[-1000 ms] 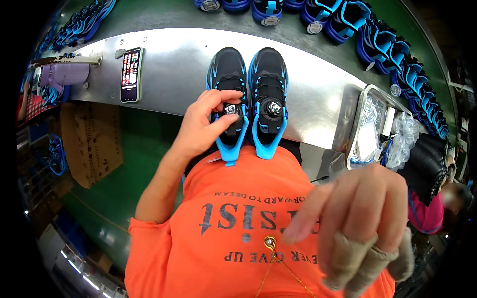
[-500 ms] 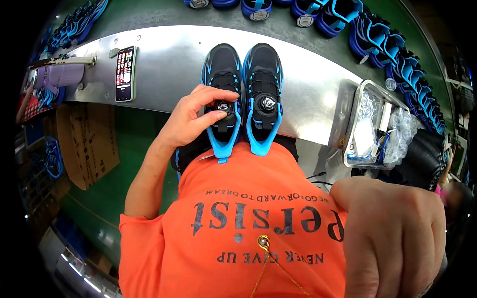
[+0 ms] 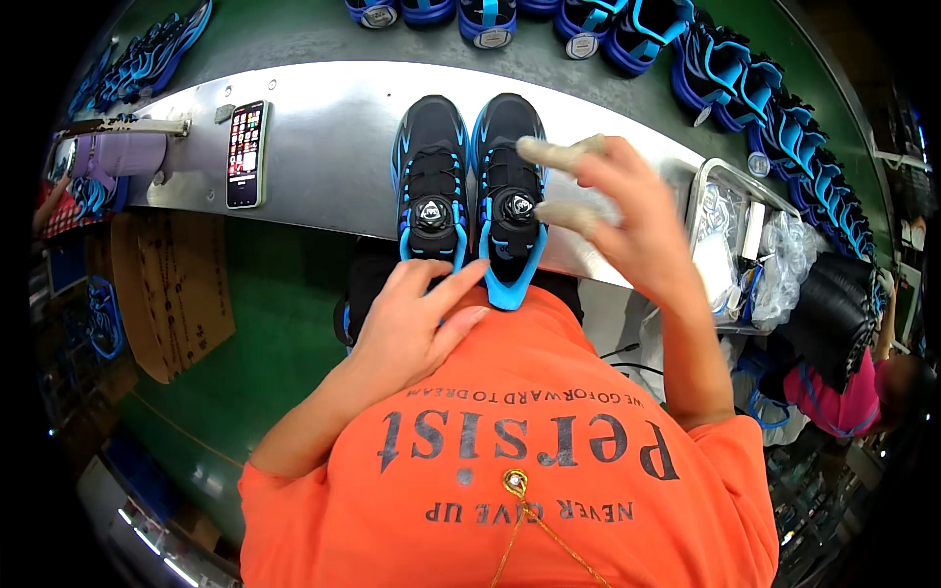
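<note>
Two black and blue sneakers stand side by side on the metal bench [image 3: 323,147], toes pointing away from me: the left sneaker [image 3: 431,127] and the right sneaker [image 3: 508,125]. Each has a round black dial on its tongue, the left dial [image 3: 431,213] and the right dial [image 3: 518,204]. My left hand [image 3: 417,318] lies at the left sneaker's heel, fingers stretched out and thumb apart, hiding that heel. My right hand [image 3: 618,201] hovers at the right sneaker's right side, slightly blurred. Its fingers are apart with nothing between them, and two wear beige fingertip covers.
A phone [image 3: 247,155] lies on the bench at left, near a purple container [image 3: 132,152]. At right sits a clear tray [image 3: 698,211] of small parts and plastic bags. Several more sneakers [image 3: 720,69] line the green surface behind. A cardboard box [image 3: 167,294] stands lower left.
My left hand has left the left sneaker's dial and come down to its heel. My right hand has swung from the lower right up beside the right sneaker, its fingers spreading.
</note>
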The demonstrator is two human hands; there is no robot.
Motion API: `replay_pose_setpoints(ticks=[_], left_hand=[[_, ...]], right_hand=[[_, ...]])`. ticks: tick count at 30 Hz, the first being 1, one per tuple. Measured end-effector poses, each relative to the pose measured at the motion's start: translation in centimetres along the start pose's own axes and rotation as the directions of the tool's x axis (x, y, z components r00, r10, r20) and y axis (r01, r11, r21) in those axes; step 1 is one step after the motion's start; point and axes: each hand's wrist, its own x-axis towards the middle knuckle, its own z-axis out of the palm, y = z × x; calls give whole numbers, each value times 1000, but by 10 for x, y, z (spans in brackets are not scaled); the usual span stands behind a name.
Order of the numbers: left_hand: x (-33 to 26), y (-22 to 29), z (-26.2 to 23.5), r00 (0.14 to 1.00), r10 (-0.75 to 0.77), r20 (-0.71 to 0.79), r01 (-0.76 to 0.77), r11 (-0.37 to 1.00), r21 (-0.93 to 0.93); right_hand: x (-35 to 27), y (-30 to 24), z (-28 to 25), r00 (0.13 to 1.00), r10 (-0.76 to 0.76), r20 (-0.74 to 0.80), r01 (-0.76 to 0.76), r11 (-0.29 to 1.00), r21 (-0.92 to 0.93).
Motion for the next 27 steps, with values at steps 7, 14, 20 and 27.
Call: replay_pose_setpoints(ticks=[7, 14, 20, 27], left_hand=[[31, 1, 22, 995, -44, 91, 30, 987, 158], [40, -42, -80, 998, 62, 3, -62, 981, 183], [102, -115, -208, 916, -174, -362, 310, 879, 362], [251, -112, -246, 969, 30, -245, 135, 766, 628]], right_hand=[[-1, 54, 52, 992, -69, -108, 19, 913, -407], [6, 19, 8, 992, 82, -100, -103, 968, -229], [4, 32, -11, 982, 155, -108, -182, 930, -319], [13, 30, -2, 959, 282, 6, -263, 902, -342]])
